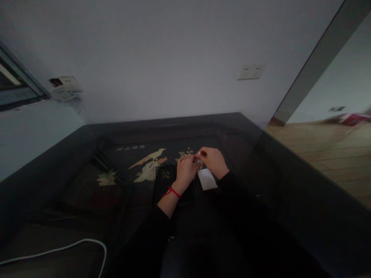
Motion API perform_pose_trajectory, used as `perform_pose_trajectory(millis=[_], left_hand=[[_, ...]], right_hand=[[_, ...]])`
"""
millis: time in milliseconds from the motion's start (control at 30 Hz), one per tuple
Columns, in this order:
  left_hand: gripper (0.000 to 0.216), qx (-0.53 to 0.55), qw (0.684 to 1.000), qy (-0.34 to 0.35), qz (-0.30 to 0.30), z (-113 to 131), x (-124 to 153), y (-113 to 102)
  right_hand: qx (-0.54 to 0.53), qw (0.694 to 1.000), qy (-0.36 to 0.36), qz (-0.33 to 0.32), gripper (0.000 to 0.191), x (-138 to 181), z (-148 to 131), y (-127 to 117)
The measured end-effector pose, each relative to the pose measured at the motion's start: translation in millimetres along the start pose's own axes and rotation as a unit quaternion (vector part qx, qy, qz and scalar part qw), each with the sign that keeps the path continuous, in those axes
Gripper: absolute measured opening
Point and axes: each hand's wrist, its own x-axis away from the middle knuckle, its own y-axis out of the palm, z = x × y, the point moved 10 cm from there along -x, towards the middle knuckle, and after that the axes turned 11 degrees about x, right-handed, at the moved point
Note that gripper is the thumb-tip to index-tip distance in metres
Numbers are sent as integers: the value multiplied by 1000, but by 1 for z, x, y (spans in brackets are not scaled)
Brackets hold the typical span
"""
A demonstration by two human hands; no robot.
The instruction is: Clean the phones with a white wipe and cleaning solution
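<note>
My left hand (185, 170), with a red string bracelet at the wrist, has its fingers closed round a small clear container (199, 162). It looks like a little glass or plastic jar, but it is partly covered by the fingers. My right hand (215, 160) meets it from the other side, fingertips pinched at the top, where a tiny whitish bit shows. What exactly the right fingertips grip is too small to tell. Just below the right hand, a white folded tissue or paper (207, 180) lies flat. Under the left wrist is a flat dark rectangular tray or panel (159, 189).
The dark glossy table (87, 208) carries a bird-and-flower picture (149, 166). A white cable (84, 240) curves at the lower left. Wall sockets (251, 72) are behind, with more sockets (65, 88) at the left. A wooden floor (315, 154) lies right of the table.
</note>
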Motion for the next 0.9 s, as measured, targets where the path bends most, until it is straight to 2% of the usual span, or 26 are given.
perform_pose_trajectory(millis=[167, 433, 533, 733, 900], left_hand=[[24, -3, 1000, -4, 0, -1, -1, 1], [28, -3, 1000, -2, -4, 0, 0, 0], [27, -5, 1000, -2, -3, 0, 0, 0], [28, -5, 1000, 0, -13, 2, 0, 1], [33, -9, 999, -6, -30, -2, -1, 6]], right_hand=[[26, 998, 41, 29, 25, 3, 5, -7], [-17, 1000, -9, -5, 19, 0, 0, -6], [-15, 1000, 1, -11, 25, -1, 2, -3], [0, 999, 35, 18, 17, 1, 5, -7], [4, 999, 39, 16, 23, 2, 6, -13]])
